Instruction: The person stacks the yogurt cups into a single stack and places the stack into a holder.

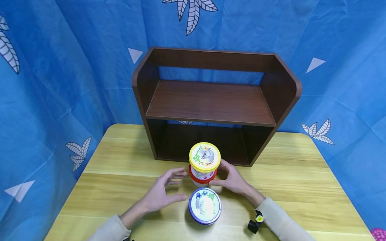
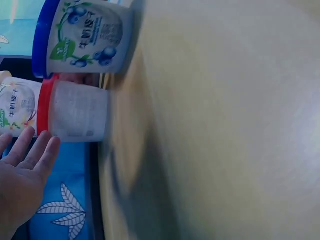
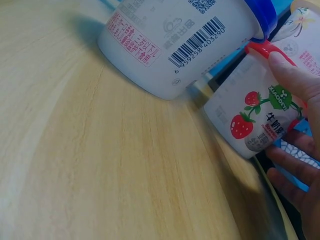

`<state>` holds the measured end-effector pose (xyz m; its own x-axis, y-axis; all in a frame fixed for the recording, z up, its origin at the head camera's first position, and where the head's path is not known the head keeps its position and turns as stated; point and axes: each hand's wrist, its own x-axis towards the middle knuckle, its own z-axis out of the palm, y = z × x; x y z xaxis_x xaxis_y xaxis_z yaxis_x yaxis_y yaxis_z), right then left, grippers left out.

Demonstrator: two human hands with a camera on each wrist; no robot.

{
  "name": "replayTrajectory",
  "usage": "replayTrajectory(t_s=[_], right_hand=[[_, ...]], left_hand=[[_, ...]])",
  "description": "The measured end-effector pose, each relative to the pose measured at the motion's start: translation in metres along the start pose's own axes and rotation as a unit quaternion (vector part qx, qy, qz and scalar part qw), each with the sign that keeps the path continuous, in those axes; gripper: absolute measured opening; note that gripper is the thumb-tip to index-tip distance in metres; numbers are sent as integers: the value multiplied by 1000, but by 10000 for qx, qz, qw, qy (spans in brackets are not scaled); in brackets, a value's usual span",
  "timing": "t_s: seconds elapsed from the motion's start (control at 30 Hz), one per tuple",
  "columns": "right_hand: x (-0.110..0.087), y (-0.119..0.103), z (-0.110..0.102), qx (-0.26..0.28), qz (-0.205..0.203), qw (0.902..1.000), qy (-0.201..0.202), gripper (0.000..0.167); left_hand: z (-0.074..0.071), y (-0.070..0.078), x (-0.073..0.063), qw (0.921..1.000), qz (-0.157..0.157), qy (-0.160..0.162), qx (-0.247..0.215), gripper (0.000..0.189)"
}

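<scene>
In the head view, a yellow-lidded cup point(image 1: 205, 156) stands on a red-lidded cup point(image 1: 201, 178) printed with strawberries. The right hand point(image 1: 233, 179) holds the red-lidded cup from its right side, thumb on the red lid point(image 3: 270, 51) and other fingers beyond the cup. On the left, the left hand point(image 1: 163, 192) is held palm toward the stack, its fingers spread and apart from both cups in the head view. Nearer the person, a blue-lidded cup point(image 1: 205, 206) with blueberry prints stands upright on the table.
A dark brown two-tier shelf point(image 1: 211, 100) stands on the wooden table point(image 1: 120, 160) right behind the stack. Blue cloth point(image 1: 99, 50) with white leaf prints hangs around the back and sides. A small black device point(image 1: 254, 226) sits at the right wrist.
</scene>
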<state>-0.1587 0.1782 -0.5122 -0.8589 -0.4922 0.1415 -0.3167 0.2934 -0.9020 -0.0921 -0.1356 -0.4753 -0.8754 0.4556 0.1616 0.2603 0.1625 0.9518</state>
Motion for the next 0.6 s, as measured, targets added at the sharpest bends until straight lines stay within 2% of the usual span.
replayTrajectory(t_s=[0.33, 0.6], right_hand=[[0, -1, 0, -15, 51, 10000, -16, 75], [1, 1, 0, 8, 61, 10000, -30, 75]], left_hand=[[13, -12, -9, 9990, 69, -360, -257, 86], [22, -20, -12, 9980, -21, -539, -342, 85]])
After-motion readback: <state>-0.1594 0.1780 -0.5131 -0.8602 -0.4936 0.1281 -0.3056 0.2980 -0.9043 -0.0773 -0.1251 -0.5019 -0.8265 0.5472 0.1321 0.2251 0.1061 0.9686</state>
